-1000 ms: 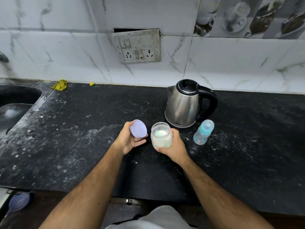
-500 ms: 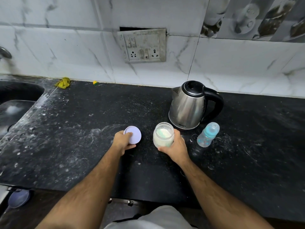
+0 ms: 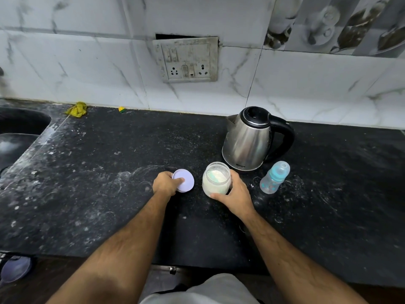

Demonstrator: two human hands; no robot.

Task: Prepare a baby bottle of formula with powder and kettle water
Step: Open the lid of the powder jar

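Note:
An open clear jar [image 3: 215, 181] of white powder, with a pale green scoop inside, stands upright on the black counter [image 3: 109, 194]. My right hand [image 3: 235, 194] is wrapped around its right side. My left hand [image 3: 166, 183] grips a lilac lid [image 3: 185, 180] that lies flat on the counter just left of the jar. A steel kettle [image 3: 247, 141] with a black handle and closed lid stands behind the jar. To the kettle's front right stands a capped clear baby bottle [image 3: 274, 178] with a blue teat collar, untouched.
A sink [image 3: 15, 137] is sunk into the counter at far left. A yellow cloth scrap [image 3: 76, 109] and a small yellow bit [image 3: 121, 109] lie by the tiled wall. A socket plate [image 3: 187, 60] hangs above. The counter is dusted with white powder.
My left hand lowered the lilac lid from beside the jar's mouth down onto the counter, left of the jar. The jar and my right hand stayed in place.

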